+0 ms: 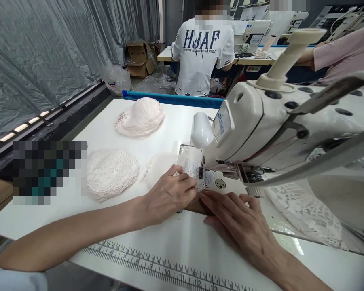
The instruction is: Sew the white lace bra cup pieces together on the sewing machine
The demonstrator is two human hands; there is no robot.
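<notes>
White lace fabric (186, 161) lies under the needle area of a white sewing machine (245, 121). My left hand (171, 194) is closed, its fingers pinching the lace just left of the presser foot (201, 173). Low on the machine bed, my right hand (236, 214) lies with its fingers stretched out, the fingertips at the near edge of the lace. A loose thread trails from the pale fabric left of my left hand. What lies beneath my right palm is hidden.
Two pale cup-shaped lace pieces, one nearer (112, 173) and one farther (141, 115), rest on the white table. More lace (303, 210) lies right of the machine. A printed ruler (166, 270) runs along the front edge. A person in a white shirt (203, 52) sits beyond.
</notes>
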